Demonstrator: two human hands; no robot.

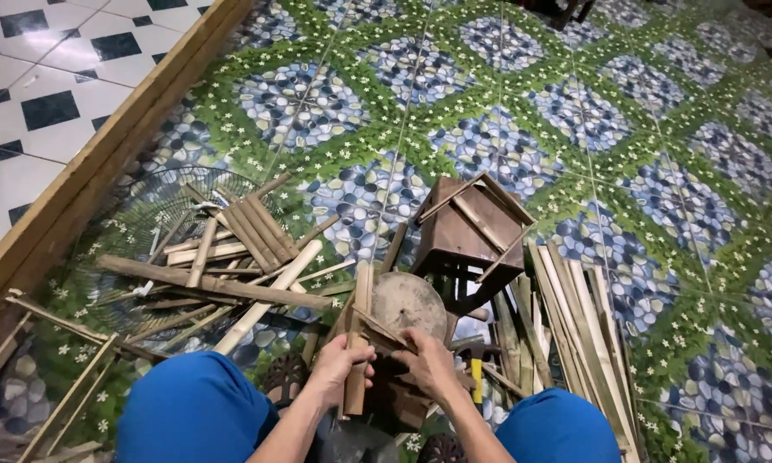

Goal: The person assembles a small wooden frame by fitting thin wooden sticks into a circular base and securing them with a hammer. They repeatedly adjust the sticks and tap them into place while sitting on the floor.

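Setting: a person sits low on a floor (574, 111) tiled in green with blue pebble patterns, knees in blue cloth at the near edge; a wooden beam (103, 154) runs along the far-left side, with white and black tiles beyond it.
Left hand (339, 364): closed around an upright flat bamboo piece (358, 343), gripping it near its lower half just in front of the knees.
Right hand (429, 360): fingers curled over a thin bamboo strip (377, 326) that lies slantwise across the upright piece, touching it.
Work surface: a round wooden block (407, 300) stands just beyond both hands, its flat top bare.
Step in hand: it looks like splitting or peeling a strip off the bamboo piece by hand, the two held against each other near the block.
Next move: judging from the grip, it calls for a steady pull along the grain with the left hand holding firm, so the strip does not snap short.
Nearby: a small brown wooden box-like frame (471, 231) beyond the block; long bamboo slats (574, 317) laid toward the right; a heap of cut bamboo sticks (231, 257) to the left, over a round wire grille (146, 214).
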